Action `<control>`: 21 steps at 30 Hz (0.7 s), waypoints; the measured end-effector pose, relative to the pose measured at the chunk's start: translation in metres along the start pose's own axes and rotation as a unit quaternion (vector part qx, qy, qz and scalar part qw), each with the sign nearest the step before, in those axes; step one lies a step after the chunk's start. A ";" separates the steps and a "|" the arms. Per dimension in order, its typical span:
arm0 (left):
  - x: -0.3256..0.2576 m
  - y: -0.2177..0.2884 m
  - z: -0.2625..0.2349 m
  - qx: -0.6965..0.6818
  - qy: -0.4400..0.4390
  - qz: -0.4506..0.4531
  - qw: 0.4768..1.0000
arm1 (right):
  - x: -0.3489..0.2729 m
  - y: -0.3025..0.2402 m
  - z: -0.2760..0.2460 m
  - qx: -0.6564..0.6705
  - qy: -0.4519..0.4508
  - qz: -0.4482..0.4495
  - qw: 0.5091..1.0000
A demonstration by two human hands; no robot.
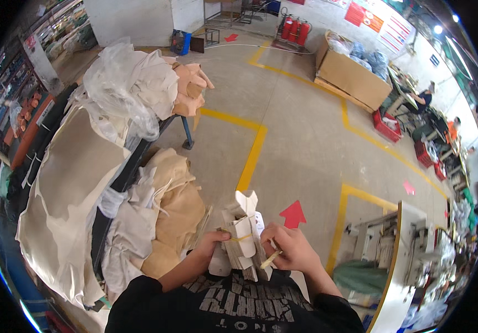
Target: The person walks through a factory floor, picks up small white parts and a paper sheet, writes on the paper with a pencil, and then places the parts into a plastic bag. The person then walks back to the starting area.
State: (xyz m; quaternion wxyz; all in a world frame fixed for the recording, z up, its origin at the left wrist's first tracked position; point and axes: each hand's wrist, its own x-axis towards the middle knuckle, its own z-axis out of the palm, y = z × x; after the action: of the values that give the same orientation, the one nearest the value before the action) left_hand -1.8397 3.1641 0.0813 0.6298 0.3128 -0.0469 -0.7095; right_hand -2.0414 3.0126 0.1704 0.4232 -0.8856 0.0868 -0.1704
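Far left: pale leather hides (pixel 67 183) draped over a dark table (pixel 118 183), clear plastic wrap (pixel 118 77) heaped on top, tan scraps (pixel 175 216) piled just beside. Low centre: left hand (pixel 212 244) wrapped around the near left side of a bundle of cream cut pieces (pixel 244 236), yellow rubber band (pixel 239 238) circling it. Right of the bundle: right hand (pixel 290 247) closed against its right edge, fingers pinching the band's loose stretch. Beyond, on the concrete floor (pixel 305 139): red arrow (pixel 293 215). Far right: sewing machine (pixel 383 244).
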 end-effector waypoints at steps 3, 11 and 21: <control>0.093 0.041 -0.011 -0.040 -0.025 0.082 0.996 | 0.077 0.073 -0.055 -0.046 -0.041 -0.030 0.998; 0.354 0.218 -0.019 -0.036 -0.004 0.127 0.991 | 0.294 0.254 -0.201 -0.166 -0.041 -0.047 0.984; 0.684 0.434 -0.007 -0.016 -0.043 0.076 0.996 | 0.541 0.471 -0.353 -0.218 0.012 0.019 0.976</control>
State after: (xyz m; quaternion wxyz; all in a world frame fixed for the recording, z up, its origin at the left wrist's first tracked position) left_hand -1.4691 2.4477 0.0125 0.6839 0.2672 -0.0866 -0.6734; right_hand -1.6767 2.3019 0.1325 0.2216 -0.9529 0.1433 -0.1497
